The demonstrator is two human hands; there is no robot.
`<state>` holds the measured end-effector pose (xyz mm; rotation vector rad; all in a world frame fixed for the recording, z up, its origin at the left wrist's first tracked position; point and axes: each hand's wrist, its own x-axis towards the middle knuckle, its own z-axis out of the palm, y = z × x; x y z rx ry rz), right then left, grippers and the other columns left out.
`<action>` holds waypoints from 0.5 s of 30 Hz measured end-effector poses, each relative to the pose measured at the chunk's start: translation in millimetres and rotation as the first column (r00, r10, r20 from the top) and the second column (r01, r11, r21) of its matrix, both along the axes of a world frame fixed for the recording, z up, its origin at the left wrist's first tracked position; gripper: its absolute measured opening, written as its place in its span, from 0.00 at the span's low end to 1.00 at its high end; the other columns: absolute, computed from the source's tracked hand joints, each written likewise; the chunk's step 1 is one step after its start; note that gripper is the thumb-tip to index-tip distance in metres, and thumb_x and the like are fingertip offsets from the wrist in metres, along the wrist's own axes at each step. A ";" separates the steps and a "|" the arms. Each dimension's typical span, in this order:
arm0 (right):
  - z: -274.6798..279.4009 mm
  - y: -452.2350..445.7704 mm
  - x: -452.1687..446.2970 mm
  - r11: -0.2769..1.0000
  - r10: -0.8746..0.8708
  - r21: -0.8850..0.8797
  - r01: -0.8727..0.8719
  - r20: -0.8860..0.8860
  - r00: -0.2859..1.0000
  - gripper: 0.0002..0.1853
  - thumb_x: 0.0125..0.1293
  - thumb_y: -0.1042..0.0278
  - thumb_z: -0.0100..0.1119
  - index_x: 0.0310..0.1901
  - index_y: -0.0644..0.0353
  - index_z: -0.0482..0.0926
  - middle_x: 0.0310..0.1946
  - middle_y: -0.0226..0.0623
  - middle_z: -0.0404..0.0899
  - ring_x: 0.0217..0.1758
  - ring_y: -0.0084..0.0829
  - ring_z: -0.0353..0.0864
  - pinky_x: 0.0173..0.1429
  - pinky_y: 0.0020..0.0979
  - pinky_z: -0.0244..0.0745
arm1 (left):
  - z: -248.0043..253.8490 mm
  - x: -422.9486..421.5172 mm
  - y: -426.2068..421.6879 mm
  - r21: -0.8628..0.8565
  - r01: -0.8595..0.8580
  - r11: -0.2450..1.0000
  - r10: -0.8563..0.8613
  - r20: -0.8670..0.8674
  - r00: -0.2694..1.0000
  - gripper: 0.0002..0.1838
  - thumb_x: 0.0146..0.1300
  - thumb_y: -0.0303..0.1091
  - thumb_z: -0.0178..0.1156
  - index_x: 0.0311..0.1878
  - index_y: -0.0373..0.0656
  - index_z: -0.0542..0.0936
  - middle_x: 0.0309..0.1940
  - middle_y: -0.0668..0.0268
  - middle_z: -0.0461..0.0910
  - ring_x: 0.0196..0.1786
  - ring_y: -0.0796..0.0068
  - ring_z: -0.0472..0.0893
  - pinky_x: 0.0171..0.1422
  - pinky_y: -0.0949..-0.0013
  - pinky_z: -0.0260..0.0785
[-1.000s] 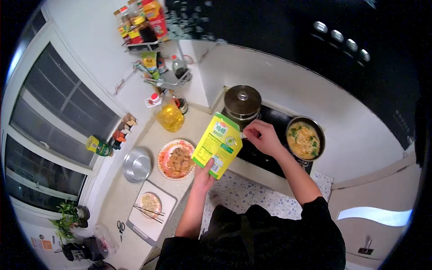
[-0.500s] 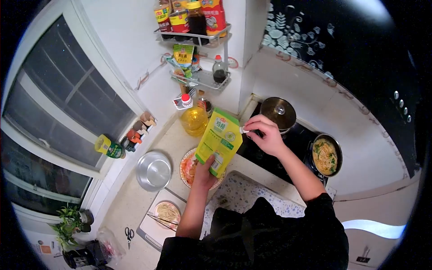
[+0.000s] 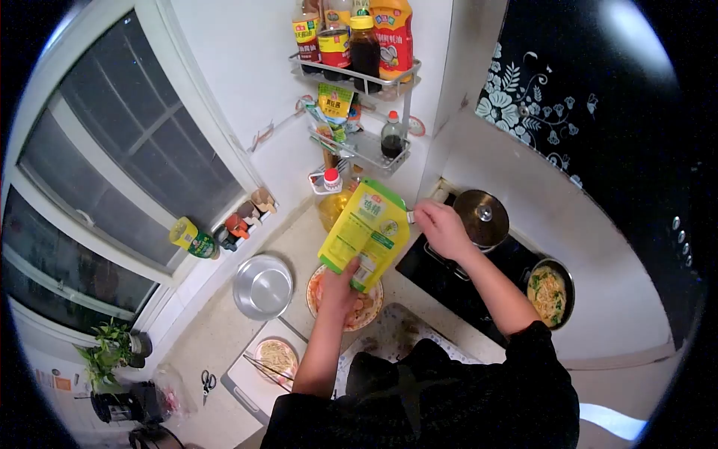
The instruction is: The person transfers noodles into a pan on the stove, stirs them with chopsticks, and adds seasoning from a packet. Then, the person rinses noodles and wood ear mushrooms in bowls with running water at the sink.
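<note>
My left hand (image 3: pixel 341 293) grips the lower end of a green and yellow seasoning pouch (image 3: pixel 366 233), its thumb lying across the printed front. The pouch is held tilted over a patterned bowl (image 3: pixel 378 305) with pinkish raw pieces in it, partly hidden by hand and pouch. At the pouch's upper right edge sits a small white spout cap (image 3: pixel 410 217). The fingers of my right hand (image 3: pixel 443 229) are closed at that cap and partly cover it.
A steel basin (image 3: pixel 263 287) stands left of the bowl. Noodles fill a small bowl (image 3: pixel 275 358) on a cutting board (image 3: pixel 243 378), with chopsticks across it. Behind the pouch is an oil jug (image 3: pixel 331 206). The stove holds a lidded pot (image 3: pixel 481 218) and a pan (image 3: pixel 550 295). Scissors (image 3: pixel 208 382) lie left.
The camera view has shifted, so the shelf and counter appear farther right. My right hand's fingers have curled in more tightly at the cap; my left hand keeps its hold on the pouch.
</note>
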<state>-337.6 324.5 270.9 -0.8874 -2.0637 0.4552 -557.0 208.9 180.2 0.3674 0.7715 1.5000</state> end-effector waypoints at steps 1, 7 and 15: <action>6.6 2.5 -0.3 0.999 0.020 0.037 -0.021 0.028 0.999 0.13 0.75 0.64 0.50 0.34 0.62 0.75 0.20 0.41 0.73 0.23 0.41 0.73 0.31 0.34 0.71 | 4.6 0.6 3.6 -0.007 -0.006 1.000 0.006 0.010 1.000 0.21 0.69 0.22 0.56 0.64 0.43 0.69 0.58 0.62 0.76 0.58 0.63 0.79 0.58 0.56 0.77; -8.8 34.9 -0.2 0.962 0.089 -0.258 -0.094 -0.033 0.996 0.13 0.75 0.61 0.53 0.35 0.61 0.75 0.19 0.37 0.74 0.22 0.36 0.76 0.29 0.32 0.71 | 12.1 6.4 29.8 0.106 -0.084 0.991 0.109 -0.256 0.960 0.22 0.68 0.21 0.59 0.64 0.41 0.70 0.59 0.63 0.76 0.62 0.66 0.76 0.65 0.59 0.71; 7.3 33.3 -23.9 0.559 -0.046 -0.768 -0.313 -0.405 0.913 0.08 0.72 0.65 0.60 0.38 0.60 0.80 0.22 0.28 0.78 0.19 0.20 0.76 0.22 0.24 0.70 | 8.4 13.8 63.3 0.043 -0.048 0.998 0.055 -0.194 0.980 0.24 0.68 0.26 0.61 0.66 0.43 0.68 0.61 0.63 0.75 0.62 0.66 0.76 0.64 0.60 0.71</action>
